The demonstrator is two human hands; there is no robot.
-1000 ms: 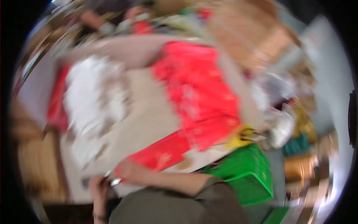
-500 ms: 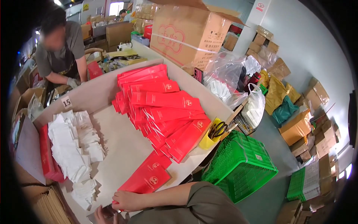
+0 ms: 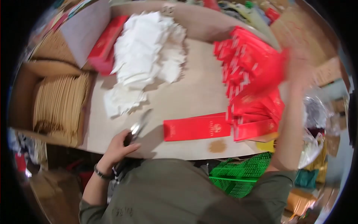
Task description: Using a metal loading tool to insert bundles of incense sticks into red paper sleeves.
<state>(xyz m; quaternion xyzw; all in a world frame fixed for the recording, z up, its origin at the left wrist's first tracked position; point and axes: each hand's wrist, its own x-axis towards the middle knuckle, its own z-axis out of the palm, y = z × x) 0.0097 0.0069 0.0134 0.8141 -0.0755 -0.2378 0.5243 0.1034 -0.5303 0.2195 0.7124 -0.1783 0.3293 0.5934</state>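
Near the table's front edge, my left hand (image 3: 120,146) is closed on a flat, shiny silvery object (image 3: 137,126), which sticks out past the fingers; blur hides its kind. My right hand (image 3: 298,69), smeared by motion, is up at the right over a heap of flat red packets (image 3: 238,80). A blurred red packet (image 3: 266,76) extends from it across the heap and seems to be in its grip, though the fingers are indistinct. Between my hands, flat red packets (image 3: 190,128) lie overlapping, their right end against the heap.
White folded papers (image 3: 140,48) are heaped on the left of the table (image 3: 201,78), beside a red box (image 3: 106,44). A carton (image 3: 22,97) holds upright brown envelopes (image 3: 59,104). A green plastic basket (image 3: 238,175) stands below the front edge, near a yellow holder (image 3: 265,145).
My view has swung down and left. My right hand has moved from the front edge out over the red heap. My left hand, with the silvery object, now shows more fully.
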